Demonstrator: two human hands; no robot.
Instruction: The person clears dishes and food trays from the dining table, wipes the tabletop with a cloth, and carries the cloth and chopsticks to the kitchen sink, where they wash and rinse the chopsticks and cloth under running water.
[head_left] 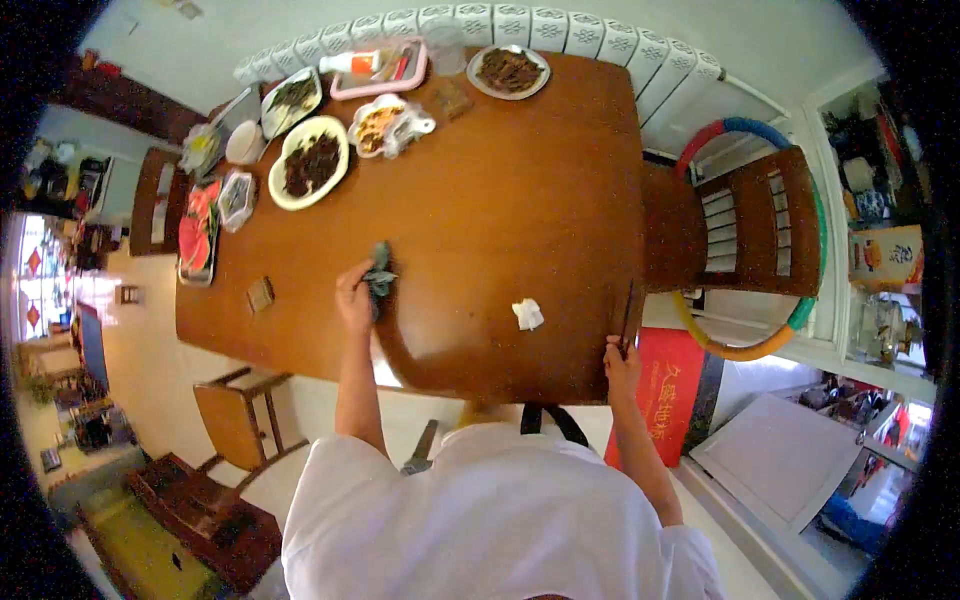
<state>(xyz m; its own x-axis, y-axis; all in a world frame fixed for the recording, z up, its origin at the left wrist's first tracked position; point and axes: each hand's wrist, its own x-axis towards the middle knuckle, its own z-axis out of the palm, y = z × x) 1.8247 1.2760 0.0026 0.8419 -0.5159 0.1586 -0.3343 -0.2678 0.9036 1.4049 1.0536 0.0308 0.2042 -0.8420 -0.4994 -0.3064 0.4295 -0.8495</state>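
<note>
My left hand point(352, 295) is closed on a crumpled dark green cloth point(381, 272), which touches the brown wooden table point(480, 200). At the table's right front corner, my right hand point(622, 368) grips dark, thin chopsticks point(628, 315) that point away from me; how many there are I cannot tell. A crumpled white tissue point(527, 314) lies on the tabletop between my hands, nearer the right one. Left of the cloth is a small brownish square pad point(260, 294).
Along the back left stand a cream bowl of dark food point(311, 165), a pink tray point(385, 75), a plate of food point(508, 73) and a watermelon tray point(198, 240). One chair point(755, 220) holds a coloured hoop point(745, 352); another chair point(232, 420) stands front left.
</note>
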